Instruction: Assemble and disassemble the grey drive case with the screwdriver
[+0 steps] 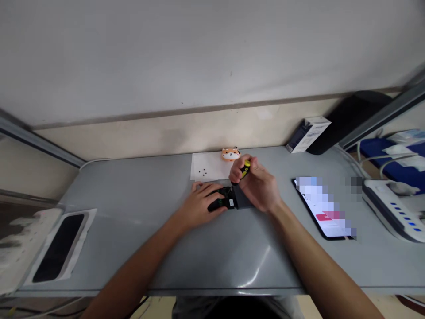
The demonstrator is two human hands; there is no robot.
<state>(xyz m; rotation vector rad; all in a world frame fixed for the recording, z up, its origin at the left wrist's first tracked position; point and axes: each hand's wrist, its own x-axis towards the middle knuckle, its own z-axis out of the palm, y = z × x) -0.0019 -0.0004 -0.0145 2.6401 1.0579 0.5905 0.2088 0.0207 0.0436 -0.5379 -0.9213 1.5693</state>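
My right hand (257,181) is closed around a screwdriver (245,169) with a black and yellow handle, tilted and pointing down to the left. Its tip meets, or comes very near, a small black device (226,201) lying on the table; exact contact is hard to make out. A white label and a touch of green show on the device, whose exact kind I cannot tell. From the left, my left hand (197,207) grips the device, with fingers over its left part. A dark flat piece (243,200) lies against its right side, partly under my right hand.
Several small dark screws (202,172) lie on white paper (211,163) behind the device, beside an orange animal-faced case (230,154). To the right are a lit phone (320,208), a power strip (395,210) and a box (307,135). A dark phone (59,246) lies left.
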